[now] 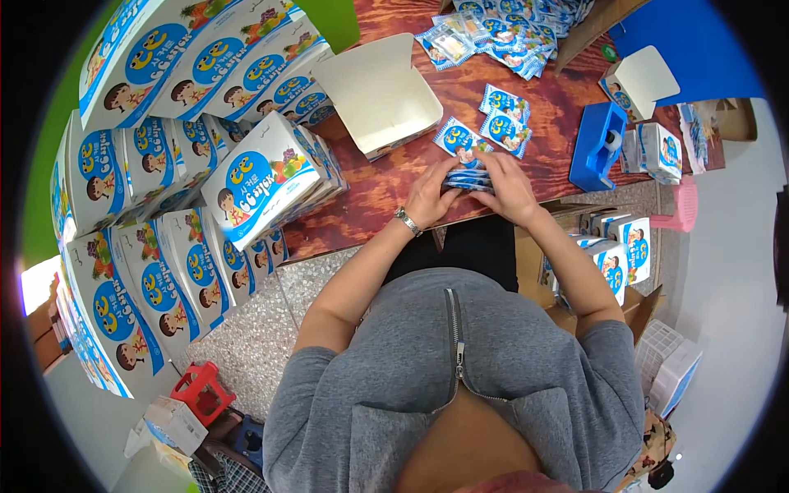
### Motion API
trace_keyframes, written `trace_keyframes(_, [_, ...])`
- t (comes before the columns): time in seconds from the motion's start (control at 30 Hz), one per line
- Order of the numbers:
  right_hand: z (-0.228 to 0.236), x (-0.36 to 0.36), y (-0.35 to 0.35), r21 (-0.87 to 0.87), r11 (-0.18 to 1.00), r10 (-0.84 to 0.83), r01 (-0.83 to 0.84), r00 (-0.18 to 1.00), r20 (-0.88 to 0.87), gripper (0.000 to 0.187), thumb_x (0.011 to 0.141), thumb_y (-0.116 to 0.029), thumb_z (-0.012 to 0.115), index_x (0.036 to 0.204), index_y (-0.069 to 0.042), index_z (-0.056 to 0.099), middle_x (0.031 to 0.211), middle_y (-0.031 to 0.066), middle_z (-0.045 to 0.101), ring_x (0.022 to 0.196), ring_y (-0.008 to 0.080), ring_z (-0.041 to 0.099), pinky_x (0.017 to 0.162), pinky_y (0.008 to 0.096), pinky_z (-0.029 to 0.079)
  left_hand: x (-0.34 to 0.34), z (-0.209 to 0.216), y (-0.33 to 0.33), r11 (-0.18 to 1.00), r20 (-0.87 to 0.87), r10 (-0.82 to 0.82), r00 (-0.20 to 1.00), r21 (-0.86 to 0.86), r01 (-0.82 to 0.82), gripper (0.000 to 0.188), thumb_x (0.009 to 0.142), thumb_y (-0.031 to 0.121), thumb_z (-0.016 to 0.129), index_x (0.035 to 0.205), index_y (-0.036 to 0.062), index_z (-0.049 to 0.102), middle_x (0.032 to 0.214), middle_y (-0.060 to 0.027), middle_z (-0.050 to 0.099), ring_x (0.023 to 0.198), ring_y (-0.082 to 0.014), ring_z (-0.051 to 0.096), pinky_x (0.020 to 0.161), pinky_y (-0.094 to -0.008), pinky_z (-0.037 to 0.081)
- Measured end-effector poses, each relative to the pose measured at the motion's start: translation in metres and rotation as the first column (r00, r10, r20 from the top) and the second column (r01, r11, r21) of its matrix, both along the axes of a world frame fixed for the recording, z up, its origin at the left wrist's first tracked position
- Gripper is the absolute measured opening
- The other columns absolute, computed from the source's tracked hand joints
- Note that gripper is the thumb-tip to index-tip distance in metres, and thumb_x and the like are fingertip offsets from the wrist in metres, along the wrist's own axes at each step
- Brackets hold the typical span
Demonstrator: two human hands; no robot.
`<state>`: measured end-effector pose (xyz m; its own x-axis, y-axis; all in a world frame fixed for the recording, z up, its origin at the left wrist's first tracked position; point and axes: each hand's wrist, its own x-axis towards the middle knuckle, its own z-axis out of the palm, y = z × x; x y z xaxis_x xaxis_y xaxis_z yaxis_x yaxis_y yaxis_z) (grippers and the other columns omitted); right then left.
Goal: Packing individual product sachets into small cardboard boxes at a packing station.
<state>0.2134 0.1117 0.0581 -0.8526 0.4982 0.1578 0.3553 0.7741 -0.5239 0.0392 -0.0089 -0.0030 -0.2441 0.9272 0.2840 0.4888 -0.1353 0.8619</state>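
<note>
Near the front edge of the table, my left hand (426, 195) and my right hand (511, 192) close in from both sides on a small stack of blue-and-white packets (469, 178). The fingers wrap its ends, and the thumbs press its near side. One flat packet (454, 137) lies just beyond my fingertips, partly covered by them. Two more loose packets (505, 133) lie to its right, one overlapping the other. An open white carton (382, 103) stands beyond my left hand with its lid raised.
Filled printed cartons (263, 179) are stacked high on the left. A heap of packets (514, 37) lies at the back. On the right are a blue tape dispenser (597, 148), a small open box (645, 82) and a pink stool (680, 205). Another box of cartons (604, 259) stands below the table edge.
</note>
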Motion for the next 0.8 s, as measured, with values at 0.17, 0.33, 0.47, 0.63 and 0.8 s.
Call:
trace_keyframes(0.17, [-0.010,-0.002,-0.011,-0.114,0.991,0.070,-0.071,0.997,-0.020,0.060,0.082,-0.009,0.074,0.137,-0.007,0.050,0.118,0.0171,0.059,0.108,0.0350,0.059,0.091,0.0425,0.048,-0.003,-0.002,-0.006,0.997,-0.025,0.028,0.999,0.075,-0.026,0.063,0.074,0.008,0.082,0.131,0.0042,0.054,0.107,-0.0172,0.067,0.100,-0.0358,0.066,0.084,-0.0418,0.053])
trace_keyframes(0.33, [0.001,-0.039,0.036,-0.208,0.958,-0.179,0.200,0.977,0.114,0.045,0.087,-0.030,0.073,0.120,-0.002,0.060,0.100,0.0152,0.067,0.088,0.0278,0.068,0.075,0.0423,0.054,-0.010,0.001,-0.016,0.998,-0.039,-0.026,0.999,0.061,0.028,0.049,0.074,0.007,0.080,0.119,0.0052,0.060,0.106,-0.0178,0.064,0.104,-0.0368,0.062,0.087,-0.0437,0.052])
trace_keyframes(0.47, [-0.023,-0.070,0.031,0.247,0.940,-0.312,0.237,0.888,0.337,0.047,0.081,-0.033,0.079,0.111,-0.003,0.060,0.101,0.0180,0.067,0.093,0.0344,0.067,0.078,0.0460,0.054,-0.007,0.002,-0.018,0.988,-0.115,0.006,0.993,0.154,0.012,0.031,0.074,0.005,0.081,0.101,0.0018,0.067,0.101,-0.0162,0.066,0.099,-0.0339,0.065,0.083,-0.0399,0.053])
trace_keyframes(0.63, [-0.011,-0.059,0.049,-0.061,0.994,-0.062,0.089,0.934,0.351,0.049,0.080,-0.027,0.080,0.117,-0.007,0.057,0.105,0.0230,0.065,0.101,0.0417,0.064,0.084,0.0502,0.053,-0.007,0.001,-0.025,0.994,-0.107,0.012,0.994,0.108,-0.001,0.030,0.074,0.005,0.081,0.100,0.0019,0.067,0.098,-0.0151,0.066,0.094,-0.0330,0.065,0.079,-0.0392,0.054])
trace_keyframes(0.8, [-0.001,-0.014,0.102,0.092,0.957,-0.289,0.276,0.872,0.396,0.056,0.079,-0.024,0.080,0.128,-0.012,0.054,0.115,0.0197,0.064,0.102,0.0435,0.064,0.085,0.0512,0.052,-0.006,-0.001,-0.022,0.993,-0.087,0.019,0.996,0.121,-0.008,0.030,0.074,0.004,0.081,0.100,0.0021,0.067,0.098,-0.0146,0.066,0.093,-0.0322,0.065,0.078,-0.0389,0.054])
